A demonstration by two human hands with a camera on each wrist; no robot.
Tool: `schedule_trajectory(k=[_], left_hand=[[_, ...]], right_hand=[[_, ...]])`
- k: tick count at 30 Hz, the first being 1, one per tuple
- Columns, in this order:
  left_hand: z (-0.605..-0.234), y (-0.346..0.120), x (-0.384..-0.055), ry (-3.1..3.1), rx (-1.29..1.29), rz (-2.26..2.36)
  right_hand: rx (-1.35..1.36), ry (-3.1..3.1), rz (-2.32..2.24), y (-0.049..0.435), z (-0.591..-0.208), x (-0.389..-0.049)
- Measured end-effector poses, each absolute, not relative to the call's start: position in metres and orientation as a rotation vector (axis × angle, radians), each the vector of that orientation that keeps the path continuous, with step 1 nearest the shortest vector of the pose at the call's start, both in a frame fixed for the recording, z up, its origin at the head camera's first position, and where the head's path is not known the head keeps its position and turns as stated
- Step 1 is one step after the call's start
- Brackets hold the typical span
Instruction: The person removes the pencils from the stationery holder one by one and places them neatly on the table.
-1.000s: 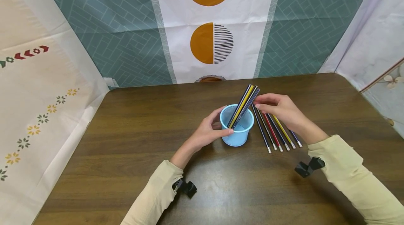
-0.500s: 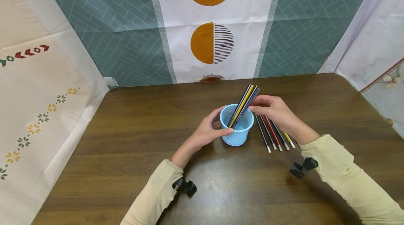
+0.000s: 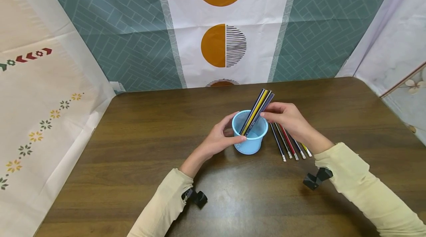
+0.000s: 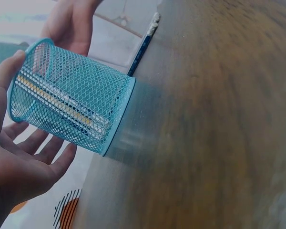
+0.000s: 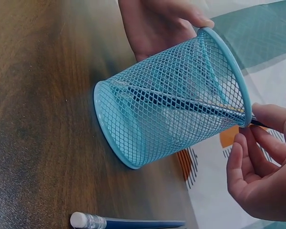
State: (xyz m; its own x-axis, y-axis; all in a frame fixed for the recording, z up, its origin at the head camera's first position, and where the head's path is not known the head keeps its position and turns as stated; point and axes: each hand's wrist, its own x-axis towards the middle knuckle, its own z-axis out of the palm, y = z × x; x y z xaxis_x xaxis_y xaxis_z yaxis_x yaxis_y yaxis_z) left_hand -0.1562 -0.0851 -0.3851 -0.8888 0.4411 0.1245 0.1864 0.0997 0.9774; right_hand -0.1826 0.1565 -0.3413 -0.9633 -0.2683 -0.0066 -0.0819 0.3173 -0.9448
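- Head view: the light-blue cup (image 3: pixel 250 148) stands upright just right of centre, between your hands; the pencil bundle (image 3: pixel 257 111) inside leans to the upper right, tops towards your right hand (image 3: pixel 289 119), the nearer one, which pinches at it by the rim; I cannot tell how many it holds; your left hand (image 3: pixel 219 139) grips the cup's left side; loose pencils (image 3: pixel 289 142) lie slantwise to the cup's right, partly under your right hand.
- Left wrist view: you see the cup's open mesh, yellow and dark pencil barrels showing through; your left fingers curve around it.
- Right wrist view: your right thumb and fingers meet dark barrels at the rim; a blue, white-tipped pencil lies lower left.
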Motion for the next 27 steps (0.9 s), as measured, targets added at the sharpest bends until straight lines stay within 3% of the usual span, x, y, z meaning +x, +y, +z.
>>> schedule_trajectory(k=[27], left_hand=[[-0.3855, -0.0845, -0.1562, 2.130, 0.617, 1.916]], right_hand=[[-0.357, 2.389, -1.916, 0.1591, -0.3370, -0.1840]])
